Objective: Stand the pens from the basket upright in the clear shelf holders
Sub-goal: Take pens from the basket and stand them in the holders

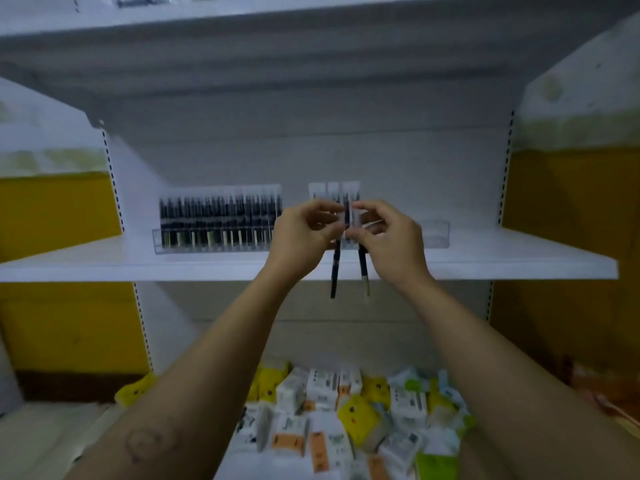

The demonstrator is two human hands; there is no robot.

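Both hands are raised in front of the middle shelf. My left hand (304, 233) pinches a packaged black pen (335, 271) whose lower end hangs below the shelf edge. My right hand (388, 237) pinches a second packaged black pen (363, 271) that hangs the same way. Their clear wrappers meet between my fingertips. Behind them a long clear holder (433, 233) runs along the shelf. Its left part holds a dense row of upright black pens (220, 220). Three more packaged pens (334, 192) stand just behind my hands. The holder's right end is bare. No basket is in view.
The white shelf board (104, 265) juts out at hand height, with another shelf (242, 15) overhead. Below lies a heap of small white, yellow and green boxes (346, 410). Yellow walls (561, 237) flank the shelving unit.
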